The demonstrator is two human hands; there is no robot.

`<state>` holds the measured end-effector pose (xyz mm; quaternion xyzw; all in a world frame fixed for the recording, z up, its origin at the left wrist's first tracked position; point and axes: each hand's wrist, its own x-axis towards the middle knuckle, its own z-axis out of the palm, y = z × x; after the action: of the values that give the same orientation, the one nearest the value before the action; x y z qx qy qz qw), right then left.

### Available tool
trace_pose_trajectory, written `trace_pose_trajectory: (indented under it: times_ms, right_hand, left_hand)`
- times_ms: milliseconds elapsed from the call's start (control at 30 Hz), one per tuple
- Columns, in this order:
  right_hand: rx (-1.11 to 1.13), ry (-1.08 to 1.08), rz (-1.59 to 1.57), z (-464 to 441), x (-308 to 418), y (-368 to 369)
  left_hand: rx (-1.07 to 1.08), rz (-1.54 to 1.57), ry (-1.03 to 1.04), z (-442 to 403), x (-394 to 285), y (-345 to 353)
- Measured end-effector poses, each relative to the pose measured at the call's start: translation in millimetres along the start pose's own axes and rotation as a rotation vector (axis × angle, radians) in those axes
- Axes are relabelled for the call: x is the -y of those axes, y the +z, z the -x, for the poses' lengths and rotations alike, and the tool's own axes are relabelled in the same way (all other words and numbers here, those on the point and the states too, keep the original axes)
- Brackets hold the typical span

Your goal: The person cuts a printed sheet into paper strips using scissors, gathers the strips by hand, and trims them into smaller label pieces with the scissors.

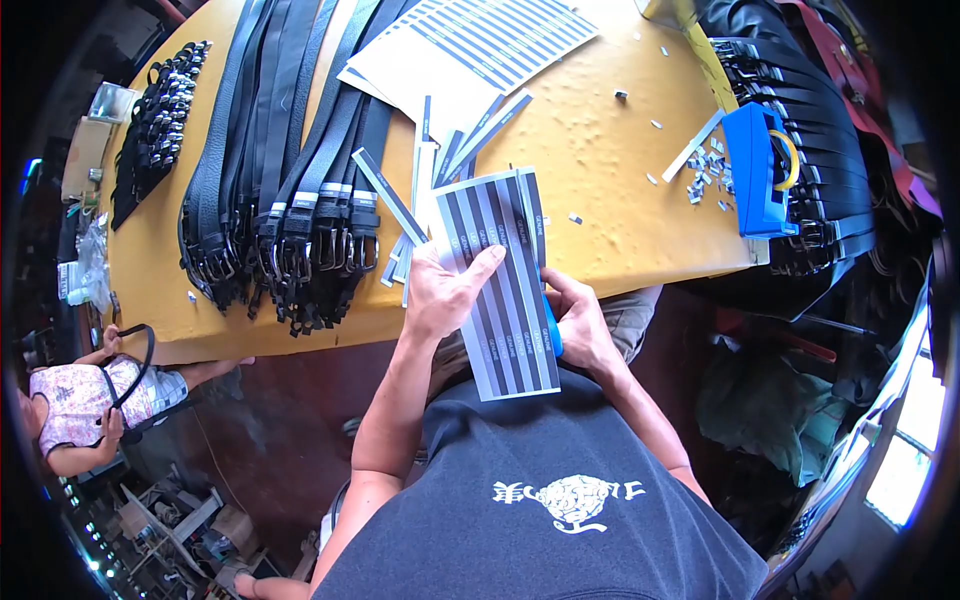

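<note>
My left hand [447, 290] grips a sheet of black-and-grey striped labels [500, 320], its thumb lying flat on the front. My right hand [583, 325] is closed around blue-handled scissors [554, 330] at the sheet's right edge; the sheet hides part of them. Along that edge a narrow label strip [533, 215] stands slightly apart at the top. Several cut strips [388, 195] lie on the table just beyond my left hand. Farther back is a pile of uncut label sheets [480, 50].
Black belts with buckles [300, 210] cover the left of the yellow table [640, 190]. A blue tape dispenser [757, 170] stands at the right edge beside small cut pieces [708, 172]. More belts [810, 150] hang beyond it. Another person [110, 395] holds a black strap at lower left.
</note>
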<state>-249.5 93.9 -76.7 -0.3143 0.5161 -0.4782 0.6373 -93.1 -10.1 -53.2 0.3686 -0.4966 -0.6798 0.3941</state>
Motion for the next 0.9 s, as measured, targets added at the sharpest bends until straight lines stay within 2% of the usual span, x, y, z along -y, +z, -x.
trace_pose_trajectory:
  times_ms: [700,900]
  right_hand:
    - [-0.006,-0.01,-0.052,-6,-10,-2]
    - [-0.03,0.042,0.047,-22,-10,-2]
  left_hand:
    - [-0.024,0.054,-0.047,0,7,-2]
    - [-0.041,0.079,-0.092,-14,14,-13]
